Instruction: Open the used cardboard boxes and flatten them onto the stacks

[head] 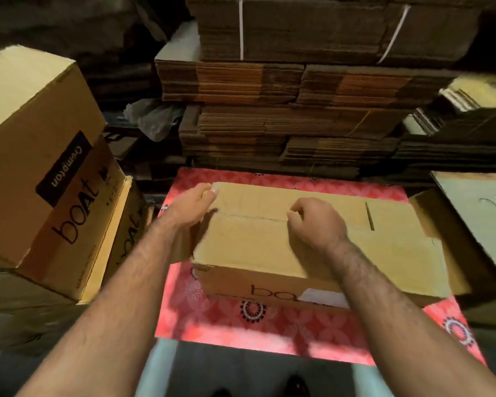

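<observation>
A: Storeroom; bundles of flattened cardboard [298,110] are filling the back, some tied with white strapping. A red patterned sheet [241,325] is lying on what is probably a low tabletop, though its support is hidden.

B: Where is the work piece sitting?

A: The "boat" box [255,242] is resting on that sheet, towards its far and right edges, top flaps closed along a centre seam. More printed boxes [40,167] are leaning in a pile beyond the sheet's left edge.

B: Hands?

A: The left hand [189,204] is gripping the box's far-left corner, fingers curling over the flap edge. The right hand [315,222] is working at the seam, fingers [294,214] bunching together as if picking at tape or the flap lip; whether anything is actually pinched, I cannot tell.

B: Handling judgement?

A: Likely empty and light, so it is probably wanting that bracing left hand. Corrugated board is stiff across panels, weak at creases; worn, so flaps may tear. Best purchase: flap edges at the seam, then the corners for collapsing it.
</observation>
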A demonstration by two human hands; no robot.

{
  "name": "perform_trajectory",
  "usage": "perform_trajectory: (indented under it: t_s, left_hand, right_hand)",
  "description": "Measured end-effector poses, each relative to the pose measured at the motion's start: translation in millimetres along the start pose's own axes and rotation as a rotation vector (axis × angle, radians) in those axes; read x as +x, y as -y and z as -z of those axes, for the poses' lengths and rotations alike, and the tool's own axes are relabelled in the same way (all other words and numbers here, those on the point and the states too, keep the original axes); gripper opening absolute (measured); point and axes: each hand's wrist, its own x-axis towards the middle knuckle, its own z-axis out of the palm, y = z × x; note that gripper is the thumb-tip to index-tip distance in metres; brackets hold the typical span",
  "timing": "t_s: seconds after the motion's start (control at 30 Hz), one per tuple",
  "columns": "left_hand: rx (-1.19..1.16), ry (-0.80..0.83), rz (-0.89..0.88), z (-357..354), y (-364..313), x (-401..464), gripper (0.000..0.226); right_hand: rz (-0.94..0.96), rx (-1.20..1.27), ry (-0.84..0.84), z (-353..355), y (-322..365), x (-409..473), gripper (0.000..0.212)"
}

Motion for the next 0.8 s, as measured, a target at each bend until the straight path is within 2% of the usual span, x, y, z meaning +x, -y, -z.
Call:
perform_trajectory:
  t_s: [0.13,0.23,0.27,0.33,0.4,0.47,0.5,0.63,0.8]
  left_hand:
    - [-0.115,0.180,0.016,18.3,-2.6,22.2,0.067]
    - [-0.015,0.404,-0.065,21.3,-5.0,22.6,0.062]
    - [0.080,0.406,-0.139,17.6,-5.4,20.9,0.057]
    - [0.314,0.294,-0.254,4.9,-3.6,15.8,0.049]
    - [0.423,0.191,-0.269,-10.8,4.5,10.0,0.057]
    - [0.474,0.204,-0.205,-28.7,19.4,6.3,0.087]
    - [0.515,0.205,-0.186,-36.4,25.6,-0.3,0.091]
    - [0.575,0.081,-0.240,-51.9,41.2,-17.5,0.090]
    - [0.651,0.081,-0.180,-41.0,38.0,-18.9,0.092]
  right_hand:
    - [-0.012,0.020,0.099,64.1,17.9,-14.3,0.022]
    - [0.015,0.227,0.412,94.6,17.3,-50.3,0.027]
    - [0.007,0.277,0.500,95.1,14.9,-63.0,0.034]
    - [-0.007,0.266,0.580,82.2,9.3,-85.1,0.051]
    - [-0.031,0.178,0.588,56.7,2.2,-103.0,0.067]
    - [-0.032,0.019,0.548,26.7,-3.3,-115.2,0.078]
    - [-0.025,-0.063,0.516,12.6,-4.6,-118.8,0.080]
    - [0.012,-0.257,0.362,-25.4,-7.7,-115.8,0.079]
    - [0.070,-0.269,0.315,-37.8,-6.8,-104.5,0.085]
